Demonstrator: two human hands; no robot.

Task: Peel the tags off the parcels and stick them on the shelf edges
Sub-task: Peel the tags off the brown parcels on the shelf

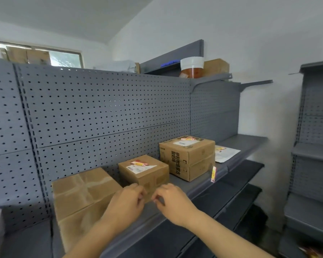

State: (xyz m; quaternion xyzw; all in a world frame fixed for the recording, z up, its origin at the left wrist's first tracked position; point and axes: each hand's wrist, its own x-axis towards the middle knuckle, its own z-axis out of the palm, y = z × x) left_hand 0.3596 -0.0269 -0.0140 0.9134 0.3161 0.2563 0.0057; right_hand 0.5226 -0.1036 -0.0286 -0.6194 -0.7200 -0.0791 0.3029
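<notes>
Three brown cardboard parcels stand on a grey metal shelf (pixel 199 185). The nearest parcel (pixel 78 194) has a taped top with no tag showing. The middle parcel (pixel 147 174) carries a white label and a red-yellow tag (pixel 139 163). The far parcel (pixel 188 155) also has a tag on top. A red-yellow tag (pixel 213 174) is stuck upright on the shelf edge. My left hand (pixel 127 202) and my right hand (pixel 173 202) meet in front of the middle parcel, fingertips pinched together; what they pinch is too small to tell.
A flat white mailer (pixel 226 153) with a tag lies at the shelf's far end. Grey pegboard backs the shelf. Lower shelves (pixel 237 194) step out below. Above stand a plastic jar (pixel 191 67) and a box. Another grey rack (pixel 313 146) stands at right.
</notes>
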